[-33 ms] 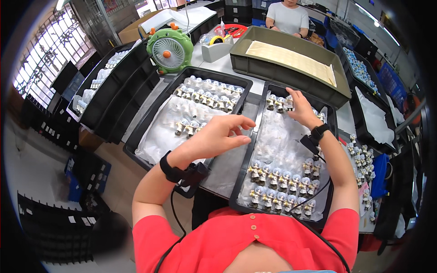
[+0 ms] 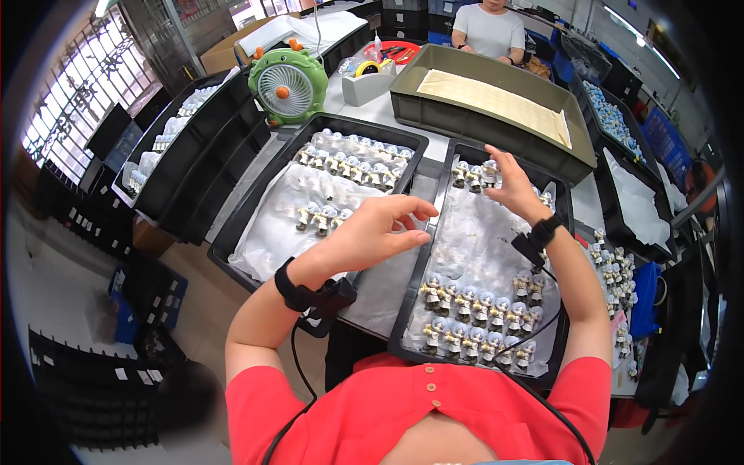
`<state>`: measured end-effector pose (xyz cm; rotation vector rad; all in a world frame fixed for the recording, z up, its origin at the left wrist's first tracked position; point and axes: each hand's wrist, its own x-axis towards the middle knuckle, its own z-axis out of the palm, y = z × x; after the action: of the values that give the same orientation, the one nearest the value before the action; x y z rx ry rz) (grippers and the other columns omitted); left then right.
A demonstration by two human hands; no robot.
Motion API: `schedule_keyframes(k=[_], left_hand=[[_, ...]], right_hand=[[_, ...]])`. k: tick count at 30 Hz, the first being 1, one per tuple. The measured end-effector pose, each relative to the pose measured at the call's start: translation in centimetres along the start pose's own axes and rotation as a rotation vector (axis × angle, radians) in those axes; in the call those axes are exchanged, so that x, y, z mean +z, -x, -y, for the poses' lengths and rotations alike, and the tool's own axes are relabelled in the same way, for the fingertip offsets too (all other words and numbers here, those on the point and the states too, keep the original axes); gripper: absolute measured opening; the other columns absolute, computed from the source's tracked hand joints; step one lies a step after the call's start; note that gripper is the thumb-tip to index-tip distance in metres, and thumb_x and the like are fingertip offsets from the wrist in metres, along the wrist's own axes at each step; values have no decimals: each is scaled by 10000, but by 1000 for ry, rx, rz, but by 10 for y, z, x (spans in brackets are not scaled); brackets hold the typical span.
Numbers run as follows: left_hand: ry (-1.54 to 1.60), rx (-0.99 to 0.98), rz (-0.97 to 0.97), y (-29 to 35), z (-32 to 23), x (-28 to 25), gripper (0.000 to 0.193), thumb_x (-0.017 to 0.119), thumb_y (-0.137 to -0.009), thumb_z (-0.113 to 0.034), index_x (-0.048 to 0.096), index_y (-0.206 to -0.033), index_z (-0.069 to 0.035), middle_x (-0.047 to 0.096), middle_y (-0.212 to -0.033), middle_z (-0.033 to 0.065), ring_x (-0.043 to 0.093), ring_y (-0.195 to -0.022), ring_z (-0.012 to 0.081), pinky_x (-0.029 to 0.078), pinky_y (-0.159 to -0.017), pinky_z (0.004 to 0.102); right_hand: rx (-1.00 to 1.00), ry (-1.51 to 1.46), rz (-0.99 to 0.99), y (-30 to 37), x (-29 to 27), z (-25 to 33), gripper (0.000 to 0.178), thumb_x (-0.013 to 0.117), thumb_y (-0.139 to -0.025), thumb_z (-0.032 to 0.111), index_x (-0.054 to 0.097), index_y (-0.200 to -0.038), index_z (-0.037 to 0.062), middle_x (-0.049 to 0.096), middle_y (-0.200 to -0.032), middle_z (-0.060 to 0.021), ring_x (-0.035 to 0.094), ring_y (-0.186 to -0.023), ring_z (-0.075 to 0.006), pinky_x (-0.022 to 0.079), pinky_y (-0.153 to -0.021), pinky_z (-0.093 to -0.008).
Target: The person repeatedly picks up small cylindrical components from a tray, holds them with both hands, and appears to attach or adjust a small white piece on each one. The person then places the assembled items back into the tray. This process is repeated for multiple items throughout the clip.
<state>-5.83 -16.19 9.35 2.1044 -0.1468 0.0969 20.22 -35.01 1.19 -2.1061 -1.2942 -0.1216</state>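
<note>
My right hand (image 2: 514, 188) reaches over the far end of the right tray (image 2: 418, 288). Its thumb and index finger are apart, on either side of a small pale-haired figurine (image 2: 490, 172); whether they touch it cannot be made out. Two more figurines (image 2: 466, 175) stand just left of it. Between the two trays hovers my left hand (image 2: 387, 223), fingers loosely bent, thumb apart, nothing in it. It is nearest to a short group of figurines (image 2: 316, 217) in the left tray (image 2: 240, 236), partly hidden behind my wrist. Rows of similar figurines (image 2: 473, 341) fill the right tray's near end.
A green fan (image 2: 288, 84) stands beyond the left tray. A large olive bin (image 2: 465, 116) with a pale sheet lies beyond the right one. Loose figurines (image 2: 616, 267) crowd the right side. Dark trays (image 2: 201, 167) are stacked at left. A co-worker (image 2: 490, 32) sits opposite.
</note>
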Motion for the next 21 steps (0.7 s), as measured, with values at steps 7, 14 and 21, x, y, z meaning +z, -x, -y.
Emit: schedule_keyframes(k=[7, 14, 21], left_hand=[[142, 16, -189, -20, 8, 31, 439, 641, -836, -106, 449, -1213, 12, 537, -1167, 157, 610, -902, 157, 498, -786, 275], [187, -119, -187, -31, -7, 45, 494, 664, -839, -161, 363, -1203, -17, 498, -1190, 192, 620, -987, 211, 504, -781, 285], [594, -114, -201, -35, 29, 52, 372, 652, -848, -131, 436, -1137, -39, 524, -1095, 102, 593, -915, 131, 517, -735, 256]], right_hand=[[10, -910, 61, 43, -12, 101, 906, 756, -690, 42, 237, -1427, 132, 419, -1288, -99, 488, -1118, -194, 397, -969, -331], [-119, -591, -28, 62, 4, 110, 878, 770, -657, 47, 309, -1400, 123, 482, -1268, -64, 500, -1023, -169, 431, -874, -308], [-144, -543, -76, 65, 7, 110, 882, 800, -640, 98, 331, -1386, 128, 478, -1250, -82, 506, -1041, -190, 438, -851, -316]])
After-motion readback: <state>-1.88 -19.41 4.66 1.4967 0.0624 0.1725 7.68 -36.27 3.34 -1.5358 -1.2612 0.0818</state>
